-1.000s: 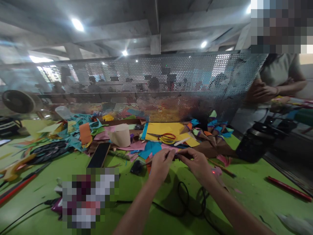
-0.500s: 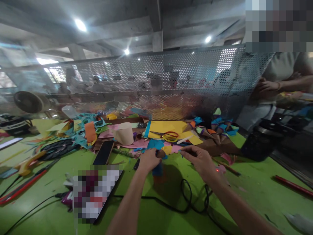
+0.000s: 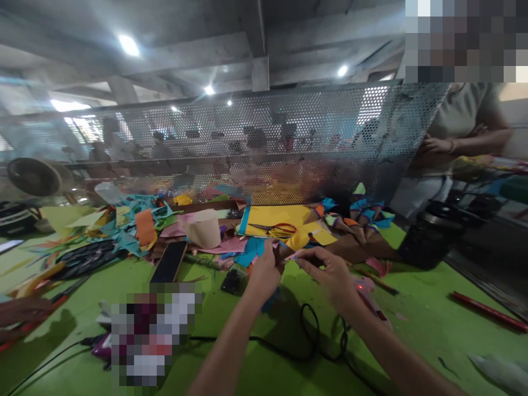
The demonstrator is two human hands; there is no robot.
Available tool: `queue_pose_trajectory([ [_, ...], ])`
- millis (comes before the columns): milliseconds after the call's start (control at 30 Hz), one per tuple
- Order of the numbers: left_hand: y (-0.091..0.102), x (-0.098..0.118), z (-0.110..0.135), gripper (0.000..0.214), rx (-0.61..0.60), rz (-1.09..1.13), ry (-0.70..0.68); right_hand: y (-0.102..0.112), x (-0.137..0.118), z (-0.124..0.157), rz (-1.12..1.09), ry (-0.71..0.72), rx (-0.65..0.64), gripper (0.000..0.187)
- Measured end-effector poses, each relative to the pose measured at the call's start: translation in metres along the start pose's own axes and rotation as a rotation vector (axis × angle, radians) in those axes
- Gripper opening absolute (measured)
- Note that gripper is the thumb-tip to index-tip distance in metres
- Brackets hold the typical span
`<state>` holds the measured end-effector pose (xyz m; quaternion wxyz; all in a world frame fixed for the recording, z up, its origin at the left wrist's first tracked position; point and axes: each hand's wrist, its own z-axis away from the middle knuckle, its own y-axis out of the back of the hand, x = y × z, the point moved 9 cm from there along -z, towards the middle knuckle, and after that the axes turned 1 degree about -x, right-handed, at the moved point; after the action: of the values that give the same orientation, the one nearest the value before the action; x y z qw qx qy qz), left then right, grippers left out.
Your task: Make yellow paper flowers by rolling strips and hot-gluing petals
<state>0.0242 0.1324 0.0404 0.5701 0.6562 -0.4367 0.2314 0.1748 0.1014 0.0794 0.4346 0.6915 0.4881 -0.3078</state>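
My left hand is closed around a small brown paper piece, mostly covered by my fingers. My right hand is just to the right, thumb and forefinger pinched together on a small pink paper piece that meets the brown one. Beyond the hands, a yellow paper shape rises; whether it joins the held piece I cannot tell. Scissors with red and yellow handles lie on yellow sheets. Beside my right wrist rests a pink glue gun, its red light on.
Brown paper cones with coloured tips stand back right, near a dark container. A phone, a paper roll and scraps lie left. A black cable loops in front. Another person's hand is at far left.
Both hands have drawn closer together, the left one moving right and slightly up. The yellow paper shape now shows higher. Another person's hand has come in at the lower left.
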Motion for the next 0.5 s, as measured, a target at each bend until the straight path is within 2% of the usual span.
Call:
queue_pose_trajectory([
  [100, -0.005, 0.006, 0.001, 0.053, 0.008, -0.008, -0.045, 0.004, -0.005, 0.002, 0.052, 0.062, 0.041, 0.016],
  [233, -0.017, 0.008, 0.002, 0.039, -0.007, 0.094, -0.081, 0.008, -0.007, 0.004, 0.113, 0.163, 0.082, 0.010],
  [367, -0.027, 0.007, 0.005, 0.040, -0.010, 0.159, -0.032, 0.010, -0.010, 0.006, 0.180, 0.256, 0.110, 0.005],
  [500, -0.029, 0.012, 0.009, 0.040, -0.021, 0.305, 0.039, 0.011, -0.020, 0.010, 0.250, 0.330, 0.143, 0.004],
])
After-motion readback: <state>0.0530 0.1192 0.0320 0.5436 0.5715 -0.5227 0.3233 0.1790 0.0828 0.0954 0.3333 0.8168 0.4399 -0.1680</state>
